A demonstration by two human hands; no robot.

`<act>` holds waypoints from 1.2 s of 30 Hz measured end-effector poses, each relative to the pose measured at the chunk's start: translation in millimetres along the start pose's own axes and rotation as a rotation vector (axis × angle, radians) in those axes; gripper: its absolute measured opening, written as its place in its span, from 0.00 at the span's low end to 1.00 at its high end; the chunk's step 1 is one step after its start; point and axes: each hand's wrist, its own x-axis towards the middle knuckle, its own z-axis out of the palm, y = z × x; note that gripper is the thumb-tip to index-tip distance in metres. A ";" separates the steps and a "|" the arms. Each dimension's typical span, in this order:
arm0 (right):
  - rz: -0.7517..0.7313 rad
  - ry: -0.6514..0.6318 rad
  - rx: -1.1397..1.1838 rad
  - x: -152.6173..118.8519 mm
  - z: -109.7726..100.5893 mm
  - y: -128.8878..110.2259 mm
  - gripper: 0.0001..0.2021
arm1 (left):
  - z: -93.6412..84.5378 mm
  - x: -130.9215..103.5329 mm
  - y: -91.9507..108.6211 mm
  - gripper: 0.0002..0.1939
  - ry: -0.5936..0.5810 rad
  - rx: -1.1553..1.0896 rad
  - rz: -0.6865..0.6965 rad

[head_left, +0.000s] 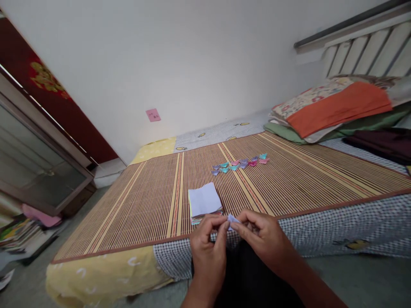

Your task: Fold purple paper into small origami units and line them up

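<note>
Between my two hands, just above the front edge of the bed, is a small folded piece of lavender paper (232,220). My left hand (209,239) pinches its left side between thumb and forefinger. Its right side is gripped by the thumb and forefinger of my right hand (261,233). Fingertips hide part of the paper. Just beyond my left hand lies a stack of square paper sheets (204,199), a pale lavender one on top and coloured edges below. Farther back, several small folded paper pieces (234,167) in blue, teal and pink lie in two rows.
A striped bamboo mat (154,205) covers the bed. Folded bedding with an orange pillow (340,109) lies at the back right, below a radiator (369,49). A pink note (153,115) is on the wall. Books (22,235) are stacked at the left by a glass-fronted cabinet (35,145).
</note>
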 end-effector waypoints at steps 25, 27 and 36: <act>0.004 0.086 0.176 0.0 5.3 5.6 0.04 | -3.5 3.4 -8.9 0.02 -0.100 -0.237 -0.199; -0.039 0.124 0.130 -0.1 6.9 6.5 0.03 | -4.4 5.7 -8.1 0.02 -0.098 -0.293 -0.230; -0.333 0.191 -0.189 -0.7 9.4 16.3 0.01 | -7.8 14.6 -10.5 0.07 -0.170 -0.361 -0.421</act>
